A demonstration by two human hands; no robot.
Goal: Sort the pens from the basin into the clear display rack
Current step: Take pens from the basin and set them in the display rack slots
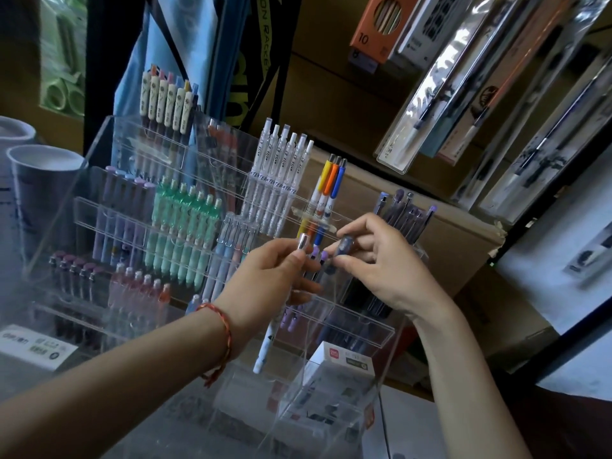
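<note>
Counter (pixel 16 376) bearing clear display rack (pixel 109 134), two paper cups (pixel 43 180), flat white box (pixel 33 346).

Bare forearms; red braided bracelet (pixel 221 339) (left wrist).

1 wide-angle view, worn on the person's head, faces forward and down, rolled so the scene leans. It sits near the clear acrylic tiered display rack (pixel 361 321), with the left hand (pixel 265 276) and right hand (pixel 381 270) mid-frame and brown cardboard boxes (pixel 331 94) behind.

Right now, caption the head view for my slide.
Left hand holds several pens while right hand pinches a dark pen in front of the clear display rack.
</note>
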